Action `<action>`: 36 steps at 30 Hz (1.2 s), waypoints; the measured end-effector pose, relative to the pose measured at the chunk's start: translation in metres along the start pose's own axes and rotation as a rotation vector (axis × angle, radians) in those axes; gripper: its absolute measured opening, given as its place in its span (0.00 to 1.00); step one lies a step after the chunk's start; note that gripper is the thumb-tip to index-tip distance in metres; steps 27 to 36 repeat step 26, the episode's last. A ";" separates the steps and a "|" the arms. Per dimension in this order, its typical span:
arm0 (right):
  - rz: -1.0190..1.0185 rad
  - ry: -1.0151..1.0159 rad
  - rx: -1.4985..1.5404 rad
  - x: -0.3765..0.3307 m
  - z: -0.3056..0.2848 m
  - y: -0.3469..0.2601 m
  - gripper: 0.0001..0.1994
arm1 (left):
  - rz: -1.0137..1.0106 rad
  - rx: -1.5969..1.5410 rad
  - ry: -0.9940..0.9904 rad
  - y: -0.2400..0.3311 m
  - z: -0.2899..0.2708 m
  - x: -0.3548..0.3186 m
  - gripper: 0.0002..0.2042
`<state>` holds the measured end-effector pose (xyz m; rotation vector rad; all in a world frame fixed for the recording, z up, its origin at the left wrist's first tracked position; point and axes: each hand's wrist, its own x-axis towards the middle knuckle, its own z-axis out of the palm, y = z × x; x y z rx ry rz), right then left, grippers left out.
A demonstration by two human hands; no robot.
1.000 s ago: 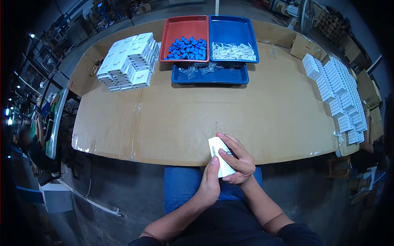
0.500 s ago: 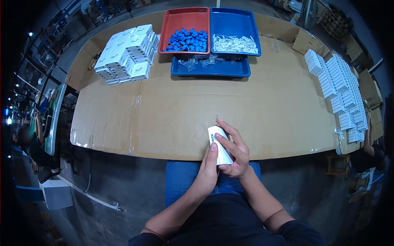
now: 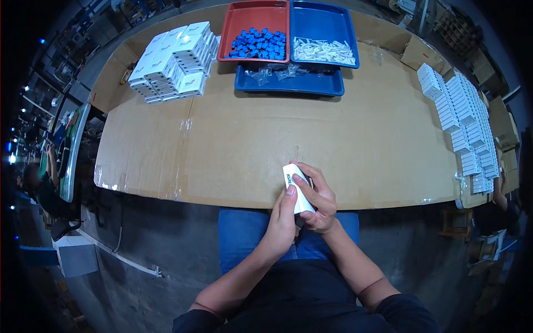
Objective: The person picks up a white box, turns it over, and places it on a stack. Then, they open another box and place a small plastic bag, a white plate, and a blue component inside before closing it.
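Observation:
Between both hands, just over the table's near edge, I hold a small white box (image 3: pixel 300 201) with dark print on one face. My left hand (image 3: pixel 279 225) grips its left side, the thumb pressed along the near face. My right hand (image 3: pixel 321 201) wraps its right side, with fingers bent across the top face and the thumb at the lower end. The box is tilted, its far end pointing away from me. The fingers underneath it are hidden.
A red tray (image 3: pixel 244 15) of blue plastic parts and a blue tray (image 3: pixel 322 16) of white sticks rest above another blue tray (image 3: pixel 288 89) with clear plastic bags. White boxes are stacked at left (image 3: pixel 166 64) and small white boxes at right (image 3: pixel 463 122). Other people sit at both sides.
The white box has turned slightly in my hands, and my right fingers have closed more tightly around it. The whole view has shifted a little, so the trays sit higher in the picture.

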<state>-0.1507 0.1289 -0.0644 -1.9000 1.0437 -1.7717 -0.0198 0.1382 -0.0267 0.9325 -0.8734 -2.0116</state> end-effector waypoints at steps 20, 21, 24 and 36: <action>0.010 -0.150 -0.122 -0.006 0.004 -0.001 0.34 | -0.132 -0.150 0.076 0.005 -0.007 -0.007 0.31; 0.012 -0.150 -0.120 -0.007 0.005 0.000 0.34 | -0.122 -0.161 0.095 0.003 -0.007 -0.008 0.31; 0.023 -0.151 -0.059 -0.013 0.007 0.007 0.35 | -0.126 -0.135 0.096 0.001 -0.001 -0.010 0.32; 0.046 -0.186 -0.010 -0.019 0.005 0.015 0.43 | -0.148 -0.090 0.089 -0.010 -0.008 -0.007 0.33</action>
